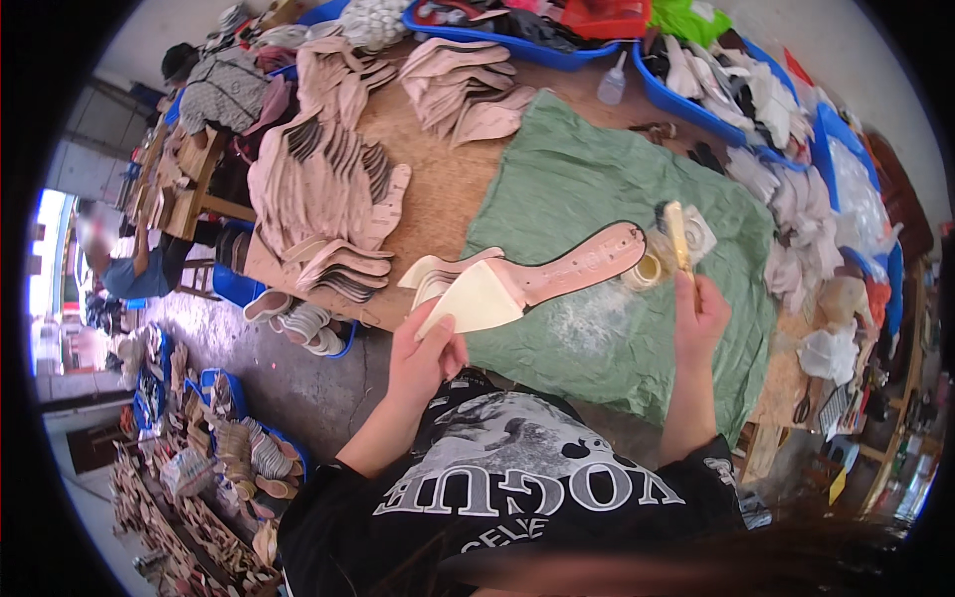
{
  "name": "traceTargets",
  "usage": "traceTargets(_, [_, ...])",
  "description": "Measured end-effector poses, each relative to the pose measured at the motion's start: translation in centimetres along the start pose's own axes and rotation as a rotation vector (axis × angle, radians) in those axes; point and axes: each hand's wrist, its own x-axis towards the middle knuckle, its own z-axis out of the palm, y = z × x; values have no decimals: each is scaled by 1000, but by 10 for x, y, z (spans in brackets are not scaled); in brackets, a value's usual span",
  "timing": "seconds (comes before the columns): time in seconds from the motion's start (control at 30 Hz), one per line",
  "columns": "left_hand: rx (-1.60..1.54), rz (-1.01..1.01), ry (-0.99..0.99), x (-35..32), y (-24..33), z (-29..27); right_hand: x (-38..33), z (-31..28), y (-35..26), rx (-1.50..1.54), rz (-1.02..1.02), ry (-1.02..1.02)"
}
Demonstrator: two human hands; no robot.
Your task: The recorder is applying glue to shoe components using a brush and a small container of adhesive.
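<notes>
My left hand (426, 353) pinches the cream-coloured wide end of a pink shoe insole (572, 269), thumb on top. Its narrower rounded end, edged dark and dotted, reaches right over a green cloth (587, 169). More cream-tipped insoles (430, 275) lie just behind that hand. My right hand (701, 313) is closed round a flat yellowish stick (679, 237), possibly a brush handle, held upright; its working end I cannot make out. Between the insole's tip and the stick stands a small round pot (647, 271) with pale contents. A whitish square item (699, 237) sits behind the stick.
Stacks of pink insoles (318, 184) cover the table's left side, with another pile (463, 85) at the back. Blue bins (686, 104) of shoe parts and a clear squeeze bottle (612, 85) stand along the far edge. At far left, another person (139, 269) is nearby.
</notes>
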Motion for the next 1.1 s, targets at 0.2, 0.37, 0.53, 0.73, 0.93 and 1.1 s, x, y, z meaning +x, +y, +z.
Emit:
traceTargets(0.2, [-88, -7, -1, 11, 3, -23, -45, 26, -27, 38, -83, -37])
traceTargets(0.37, [-130, -41, -73, 18, 17, -58, -41, 61, -39, -8, -35, -18])
traceTargets(0.53, [88, 29, -85, 21, 31, -91, -41, 87, -79, 40, -11, 27])
traceTargets(0.73, [289, 158, -92, 29, 28, -129, -88, 177, -144, -131, -53, -541])
traceTargets(0.93, [287, 107, -25, 33, 23, -167, -84, 229, -151, -281, -130, -528])
traceTargets(1.1, [321, 144, 66, 45, 24, -207, -88, 250, -160, -237, -183, -513])
